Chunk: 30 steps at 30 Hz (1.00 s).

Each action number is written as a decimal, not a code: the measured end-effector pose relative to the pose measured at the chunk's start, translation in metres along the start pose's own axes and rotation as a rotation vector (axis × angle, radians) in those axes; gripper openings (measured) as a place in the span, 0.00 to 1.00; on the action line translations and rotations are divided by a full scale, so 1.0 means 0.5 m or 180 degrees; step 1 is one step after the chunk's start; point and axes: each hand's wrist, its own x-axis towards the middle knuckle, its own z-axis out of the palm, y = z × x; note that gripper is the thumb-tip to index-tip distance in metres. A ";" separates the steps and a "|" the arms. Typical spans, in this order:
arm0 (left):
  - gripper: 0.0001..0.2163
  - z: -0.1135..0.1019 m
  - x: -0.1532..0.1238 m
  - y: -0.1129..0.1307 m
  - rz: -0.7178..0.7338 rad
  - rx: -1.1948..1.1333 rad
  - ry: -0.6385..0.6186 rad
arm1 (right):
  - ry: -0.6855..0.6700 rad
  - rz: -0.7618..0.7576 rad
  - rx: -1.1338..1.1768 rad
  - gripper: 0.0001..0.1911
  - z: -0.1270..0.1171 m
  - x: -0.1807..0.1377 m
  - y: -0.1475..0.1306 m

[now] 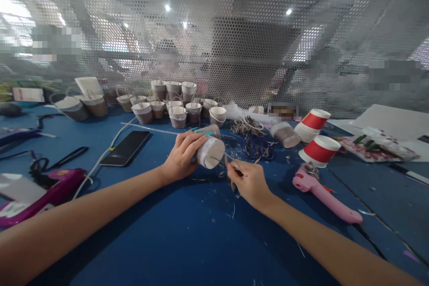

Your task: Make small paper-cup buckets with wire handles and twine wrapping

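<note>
Fingers of left hand (182, 157) grip cup (210, 152) at frame centre — axis sideways, white end facing right hand (250, 182), whose fingers pinch thin stick (229, 171) beside it.

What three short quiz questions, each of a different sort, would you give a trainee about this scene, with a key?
1. True or false: the left hand holds the paper cup on its side, above the table.
2. Choose one. What do the fingers of the right hand pinch? A: a thin stick. B: a spoon. C: a hammer.
3. Fill the gap: the pink glue gun lies on the table to the ____ of the right hand.

Key: 1 true. 2 A. 3 right.
</note>
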 end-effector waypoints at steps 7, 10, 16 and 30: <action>0.32 -0.001 0.000 -0.001 0.0015 -0.0011 0.0000 | -0.0243 0.0028 0.0186 0.20 0.000 0.001 0.001; 0.32 0.000 -0.001 -0.001 0.0027 -0.0019 0.0007 | -0.0201 0.0012 0.0210 0.19 0.000 -0.001 0.002; 0.31 0.003 0.001 -0.004 -0.0049 -0.0074 -0.0059 | -0.0249 0.0314 0.0136 0.18 -0.001 0.004 0.008; 0.27 0.077 0.026 -0.034 -0.0168 0.0249 0.0415 | 0.0538 0.0295 -0.0049 0.13 0.029 0.050 0.031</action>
